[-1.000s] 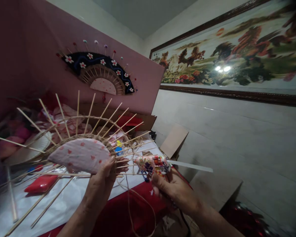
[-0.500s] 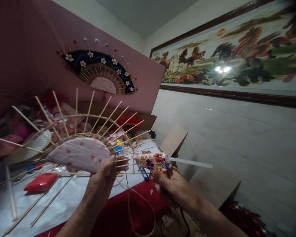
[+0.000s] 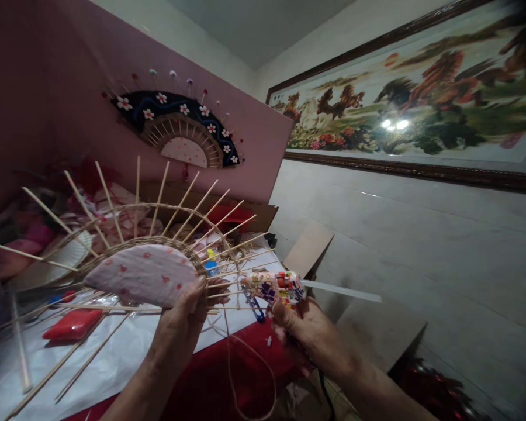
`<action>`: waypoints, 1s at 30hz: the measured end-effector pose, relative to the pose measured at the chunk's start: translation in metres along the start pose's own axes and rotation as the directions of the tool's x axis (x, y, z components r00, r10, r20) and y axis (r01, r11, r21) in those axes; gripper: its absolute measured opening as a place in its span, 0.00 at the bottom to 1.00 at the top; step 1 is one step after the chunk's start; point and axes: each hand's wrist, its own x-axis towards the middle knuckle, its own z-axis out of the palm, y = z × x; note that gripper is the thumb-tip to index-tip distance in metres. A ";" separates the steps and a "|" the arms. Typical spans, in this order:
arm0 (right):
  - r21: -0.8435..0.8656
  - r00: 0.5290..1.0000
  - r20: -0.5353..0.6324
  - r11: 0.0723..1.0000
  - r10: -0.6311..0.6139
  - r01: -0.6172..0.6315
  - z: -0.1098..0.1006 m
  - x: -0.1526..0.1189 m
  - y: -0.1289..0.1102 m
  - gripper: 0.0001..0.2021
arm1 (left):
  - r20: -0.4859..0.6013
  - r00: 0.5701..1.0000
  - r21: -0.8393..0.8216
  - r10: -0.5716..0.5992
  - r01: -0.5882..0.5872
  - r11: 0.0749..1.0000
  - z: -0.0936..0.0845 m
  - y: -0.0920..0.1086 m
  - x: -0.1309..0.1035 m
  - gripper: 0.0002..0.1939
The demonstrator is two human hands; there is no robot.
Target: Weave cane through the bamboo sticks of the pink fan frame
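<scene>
Right hand (image 3: pixel 309 330) gripped the glue gun (image 3: pixel 269 286) close to the fan frame (image 3: pixel 140 272) clutched in the left hand (image 3: pixel 184 310), so a wrist wobble risked smearing glue across its sticks (image 3: pixel 137 187).

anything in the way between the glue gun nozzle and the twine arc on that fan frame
Nothing visible does: the glue gun in the right hand has its nozzle close beside the twine arc. The left hand has fingers just beyond the twine, among the sticks. Contact can't be told.
</scene>
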 end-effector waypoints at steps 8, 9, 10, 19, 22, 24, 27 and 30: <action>-0.015 1.000 -0.006 1.000 0.005 -0.005 0.001 0.000 -0.003 0.27 | -0.012 1.000 0.031 -0.013 0.013 0.999 -0.001 -0.001 -0.003 0.12; -0.011 1.000 -0.006 1.000 0.002 -0.002 0.001 0.001 -0.003 0.27 | -0.011 1.000 0.031 -0.013 0.014 0.999 -0.002 -0.002 -0.003 0.12; -0.006 1.000 -0.005 1.000 0.001 -0.001 0.001 0.001 -0.002 0.27 | -0.011 1.000 0.027 -0.012 0.013 1.000 -0.002 -0.002 -0.003 0.11; 0.012 1.000 0.019 1.000 -0.019 0.019 0.002 -0.003 -0.001 0.26 | -0.006 1.000 -0.008 0.002 -0.002 1.000 0.000 -0.001 0.000 0.09; 0.010 1.000 0.015 1.000 -0.020 0.020 0.002 -0.003 -0.002 0.26 | -0.008 1.000 0.006 0.010 -0.010 1.000 0.001 -0.001 -0.002 0.09; 0.020 1.000 0.013 1.000 -0.016 0.016 0.002 -0.003 -0.001 0.26 | -0.011 1.000 0.008 0.004 -0.004 1.000 0.000 -0.001 -0.002 0.10; 0.026 1.000 0.007 1.000 -0.006 0.006 0.002 -0.003 -0.002 0.27 | -0.011 1.000 -0.005 -0.004 0.004 1.000 -0.002 -0.001 0.000 0.10; 0.019 1.000 0.001 1.000 -0.007 0.007 0.003 -0.003 -0.003 0.27 | 0.002 1.000 -0.010 0.006 -0.006 1.000 -0.002 -0.002 0.000 0.10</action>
